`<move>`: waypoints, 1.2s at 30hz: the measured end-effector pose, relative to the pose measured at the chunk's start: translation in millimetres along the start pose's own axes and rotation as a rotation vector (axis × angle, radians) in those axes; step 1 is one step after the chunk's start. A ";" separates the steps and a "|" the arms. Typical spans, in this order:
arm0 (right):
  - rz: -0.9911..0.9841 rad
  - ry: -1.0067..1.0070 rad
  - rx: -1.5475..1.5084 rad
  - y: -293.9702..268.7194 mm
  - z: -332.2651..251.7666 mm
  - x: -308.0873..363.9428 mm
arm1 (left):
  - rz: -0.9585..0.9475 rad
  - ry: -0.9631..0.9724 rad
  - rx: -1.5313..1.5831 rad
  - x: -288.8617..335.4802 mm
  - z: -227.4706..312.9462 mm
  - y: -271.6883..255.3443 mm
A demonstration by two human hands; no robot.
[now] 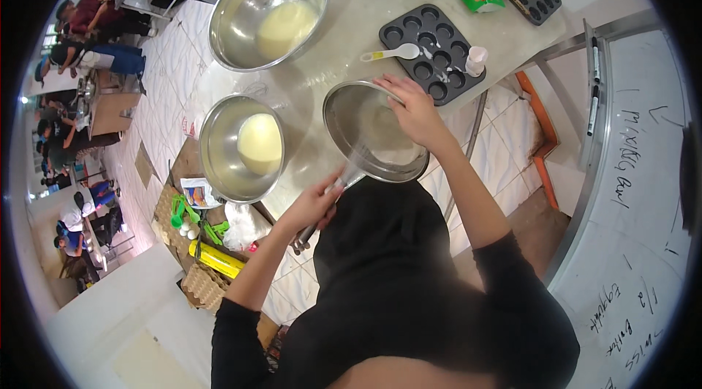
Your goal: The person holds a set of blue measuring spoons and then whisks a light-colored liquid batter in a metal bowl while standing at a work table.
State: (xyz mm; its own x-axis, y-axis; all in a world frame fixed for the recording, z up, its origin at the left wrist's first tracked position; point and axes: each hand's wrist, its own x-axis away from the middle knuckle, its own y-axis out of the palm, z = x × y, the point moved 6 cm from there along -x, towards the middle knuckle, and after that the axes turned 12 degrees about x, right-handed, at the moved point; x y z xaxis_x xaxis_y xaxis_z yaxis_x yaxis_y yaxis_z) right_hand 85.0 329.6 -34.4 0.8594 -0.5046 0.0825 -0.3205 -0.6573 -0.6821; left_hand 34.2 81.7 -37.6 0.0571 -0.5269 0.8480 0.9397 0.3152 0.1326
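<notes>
The head view shows a steel mixing bowl (pixel 338 115) at the near edge of the pale table (pixel 351 12), just in front of the person's black top (pixel 387 265). The left hand (pixel 314 208) is closed around the handle of a wire whisk (pixel 357 161), whose blurred wires reach over the bowl's left rim. The right hand (pixel 411 107) lies with its fingers bent over the far right rim; whether its thumb clamps the wall, I cannot tell. A thin, pale layer shows inside the bowl. To the left stand a second steel bowl (pixel 219 159) and, farther off, a larger one (pixel 238 20), each holding a pale yellow mixture. Beyond the right hand sits a dark muffin tin (pixel 395 32), spattered white, bearing a white measuring spoon (pixel 407 52) and an eggshell (pixel 476 60).
</notes>
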 end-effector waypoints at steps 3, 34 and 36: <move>0.022 0.004 0.014 1.3 1.7 -5.1 | -0.012 0.033 -0.066 3.4 -5.9 6.1; 0.025 0.449 -0.804 53.9 82.8 22.3 | 0.178 0.007 -0.439 0.9 33.7 5.1; 0.069 0.489 -0.748 50.2 89.2 26.1 | 0.198 -0.138 -0.490 17.5 40.0 -2.1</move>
State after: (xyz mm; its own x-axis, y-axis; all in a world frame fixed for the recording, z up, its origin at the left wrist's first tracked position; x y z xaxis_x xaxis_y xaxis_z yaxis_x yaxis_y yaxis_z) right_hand 126.8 333.4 -131.3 0.6174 -0.6266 0.4757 -0.6880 -0.7232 -0.0596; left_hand 19.8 103.4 -2.6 0.2355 -0.3755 0.8964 0.9644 -0.0241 -0.2634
